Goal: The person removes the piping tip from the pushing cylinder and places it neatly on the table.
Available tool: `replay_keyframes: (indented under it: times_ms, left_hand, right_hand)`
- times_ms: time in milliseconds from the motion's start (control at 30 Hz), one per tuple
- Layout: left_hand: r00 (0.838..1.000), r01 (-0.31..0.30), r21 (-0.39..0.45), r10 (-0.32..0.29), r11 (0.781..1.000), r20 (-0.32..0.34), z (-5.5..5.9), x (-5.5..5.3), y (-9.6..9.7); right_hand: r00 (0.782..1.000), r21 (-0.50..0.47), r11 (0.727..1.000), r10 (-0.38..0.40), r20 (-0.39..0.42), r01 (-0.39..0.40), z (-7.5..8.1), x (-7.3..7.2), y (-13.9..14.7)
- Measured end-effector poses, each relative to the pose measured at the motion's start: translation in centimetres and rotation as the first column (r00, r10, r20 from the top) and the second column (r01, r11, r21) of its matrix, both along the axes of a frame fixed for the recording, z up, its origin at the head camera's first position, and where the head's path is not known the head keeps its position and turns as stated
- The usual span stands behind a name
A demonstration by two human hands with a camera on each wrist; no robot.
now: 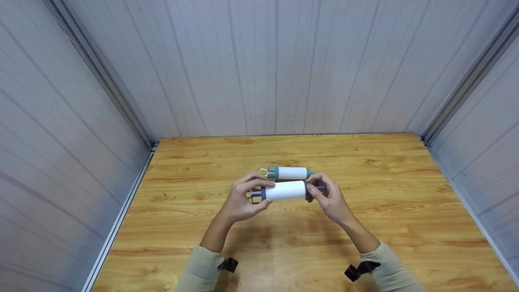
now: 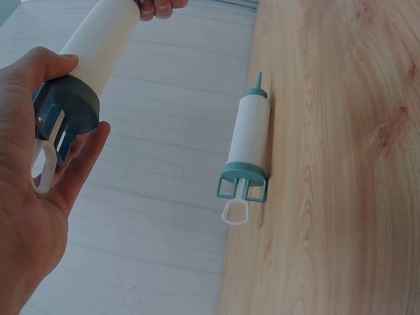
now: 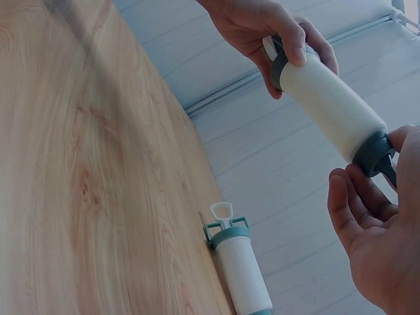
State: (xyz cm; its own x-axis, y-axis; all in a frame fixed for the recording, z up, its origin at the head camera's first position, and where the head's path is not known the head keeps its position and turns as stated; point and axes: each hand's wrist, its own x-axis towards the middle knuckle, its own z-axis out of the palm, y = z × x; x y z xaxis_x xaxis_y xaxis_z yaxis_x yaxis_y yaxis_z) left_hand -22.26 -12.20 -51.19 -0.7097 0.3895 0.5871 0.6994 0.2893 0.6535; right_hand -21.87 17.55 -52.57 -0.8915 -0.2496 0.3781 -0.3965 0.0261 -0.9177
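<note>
A white icing syringe with dark blue-grey end caps is held off the table, lying nearly level between both hands. My left hand grips it around the handle-end cap, thumb on one side and fingers on the other; a pale plunger ring shows inside that palm. With thumb and fingertips, my right hand pinches the dark cap at the nozzle end. Just behind it, a second icing syringe with teal caps lies on the table, its nozzle to the right and its white plunger ring to the left.
The wood-grain table meets a pale panelled wall along its back edge. Similar panels stand at the left and right sides. Black straps with small mounts sit on both sleeves.
</note>
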Motion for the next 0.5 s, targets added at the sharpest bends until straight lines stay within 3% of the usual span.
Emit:
replay_keyframes:
  times_ms: [500]
  left_hand:
    - [1.0, -0.01, 0.011, 0.01, 1.0, 0.009, 0.26, 0.16, 0.14]
  right_hand:
    - [0.999, -0.081, 0.995, 0.051, -0.001, -0.051, 0.21, 0.28, 0.1]
